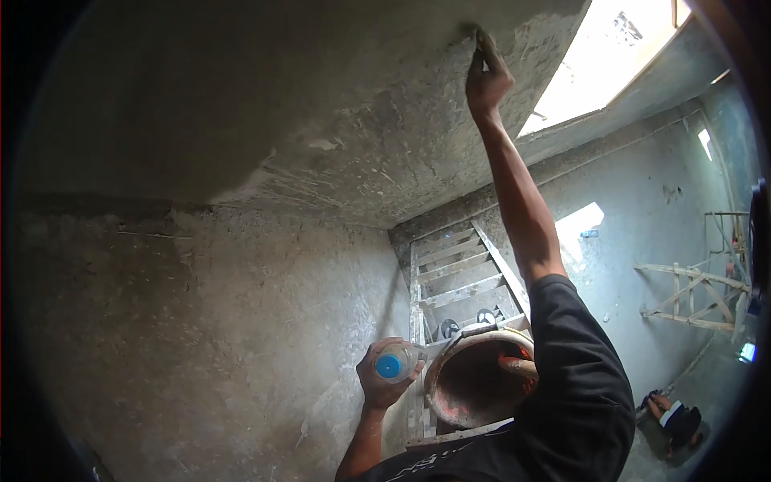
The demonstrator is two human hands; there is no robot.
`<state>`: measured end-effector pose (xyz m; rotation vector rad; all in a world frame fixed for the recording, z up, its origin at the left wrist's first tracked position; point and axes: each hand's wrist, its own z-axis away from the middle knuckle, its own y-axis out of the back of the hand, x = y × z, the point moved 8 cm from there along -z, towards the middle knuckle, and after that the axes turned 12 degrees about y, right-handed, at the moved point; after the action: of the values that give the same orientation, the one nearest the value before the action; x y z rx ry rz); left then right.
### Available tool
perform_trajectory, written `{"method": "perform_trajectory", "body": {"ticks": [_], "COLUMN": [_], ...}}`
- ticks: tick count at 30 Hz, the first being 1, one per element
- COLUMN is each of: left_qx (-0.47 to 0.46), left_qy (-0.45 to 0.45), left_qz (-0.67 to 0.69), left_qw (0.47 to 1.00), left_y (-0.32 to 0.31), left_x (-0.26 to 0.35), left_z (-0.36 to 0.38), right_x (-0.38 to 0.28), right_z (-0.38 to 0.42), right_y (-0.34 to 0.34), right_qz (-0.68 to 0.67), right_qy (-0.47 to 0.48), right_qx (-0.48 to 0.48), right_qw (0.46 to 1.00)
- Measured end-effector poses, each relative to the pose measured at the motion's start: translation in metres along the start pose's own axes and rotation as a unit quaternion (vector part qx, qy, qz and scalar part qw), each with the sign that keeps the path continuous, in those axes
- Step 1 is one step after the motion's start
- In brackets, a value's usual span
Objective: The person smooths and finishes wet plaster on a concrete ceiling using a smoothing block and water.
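My left hand (379, 386) is wrapped round a clear plastic bottle (412, 353) whose blue cap faces the camera. My right arm reaches up to the plastered surface (385, 120) overhead. There my right hand (488, 84) is closed with its fingertips at the plaster; whatever it pinches, if anything, is too small to make out. Part of this surface is smooth and dark, part rough and streaked. Below my right arm stands a bucket (434, 394) with a mortar-stained rim, and a rounded handle (518, 367) juts inside it.
A wooden ladder (462, 289) drops away behind the bucket, with a pair of sandals (450, 328) near its rungs. Far below, a person (679, 422) is on the floor at lower right. A wooden trestle (699, 293) stands at right. Bright light enters through an opening (602, 60).
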<state>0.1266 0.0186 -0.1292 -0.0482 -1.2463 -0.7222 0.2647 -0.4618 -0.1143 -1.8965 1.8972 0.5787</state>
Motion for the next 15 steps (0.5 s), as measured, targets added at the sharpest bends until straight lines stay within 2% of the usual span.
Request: {"method": "perform_trajectory", "body": {"ticks": [2, 4, 5, 6, 8, 9, 12, 14, 15], "left_qx": [0.003, 0.008, 0.007, 0.005, -0.002, -0.007, -0.006, -0.002, 0.001], "left_qy": [0.004, 0.007, 0.007, 0.008, 0.015, 0.017, -0.006, 0.007, 0.02], "left_qz": [0.003, 0.005, 0.008, 0.01, 0.015, 0.021, 0.013, 0.01, 0.008], "left_qw": [1.0, 1.0, 1.0, 1.0, 1.0, 1.0, 1.0, 1.0, 1.0], "left_y": [0.0, 0.001, 0.001, 0.002, -0.001, -0.001, 0.0, 0.002, 0.004], "left_x": [-0.002, -0.004, -0.005, -0.006, -0.005, -0.005, 0.0, -0.001, -0.003], "left_z": [0.001, -0.001, 0.0, 0.0, 0.002, 0.0, -0.001, 0.0, 0.001], "right_x": [-0.003, -0.019, -0.016, -0.019, -0.015, -0.016, -0.016, -0.017, -0.019], "right_z": [0.003, 0.013, 0.026, 0.036, 0.055, 0.057, 0.051, 0.028, 0.02], "right_y": [-0.017, -0.028, -0.034, -0.033, -0.041, -0.034, -0.024, -0.007, -0.01], "right_qz": [-0.022, 0.075, 0.072, 0.071, -0.006, -0.006, -0.032, 0.02, 0.017], "right_qy": [0.009, 0.086, 0.043, 0.039, -0.013, -0.013, -0.014, 0.004, 0.026], "right_qx": [0.02, 0.048, 0.017, 0.017, -0.066, -0.063, -0.044, 0.076, 0.072], "right_qw": [1.0, 0.992, 0.996, 0.997, 0.998, 0.998, 0.998, 0.997, 0.997]}}
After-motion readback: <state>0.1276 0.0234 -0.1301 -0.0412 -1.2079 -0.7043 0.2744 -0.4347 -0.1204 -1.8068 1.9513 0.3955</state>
